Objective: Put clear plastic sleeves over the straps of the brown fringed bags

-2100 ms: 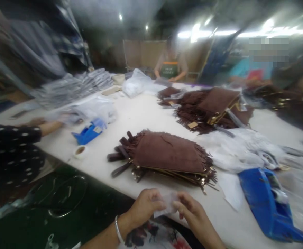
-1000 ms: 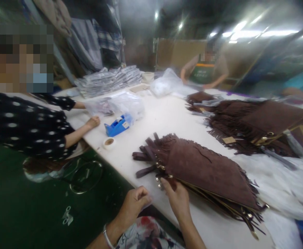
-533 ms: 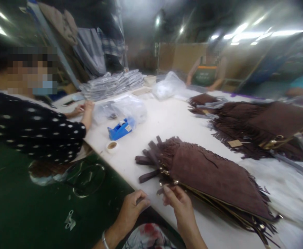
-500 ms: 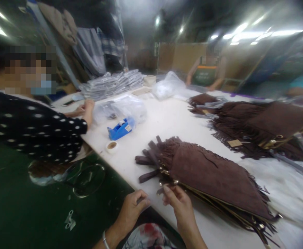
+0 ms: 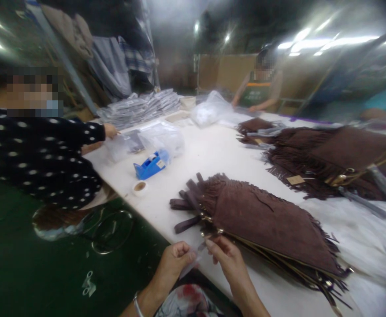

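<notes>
My left fingers [image 5: 179,248]: pinched together on clear film [image 5: 187,269], by the near edge of the surface [image 5: 209,154].
My right fingers [image 5: 217,250]: nearly closed at the near left corner of the brown bag stack [image 5: 265,220]; too blurred to tell whether I grip anything.
Stack: lying flat before me, straps pointing left.
Left: tape roll [image 5: 140,188], blue dispenser [image 5: 151,165], co-worker's dotted sleeve [image 5: 37,154].
Right: white plastic [image 5: 361,229] crowding the stack; farther, another bag heap [image 5: 341,149].
</notes>
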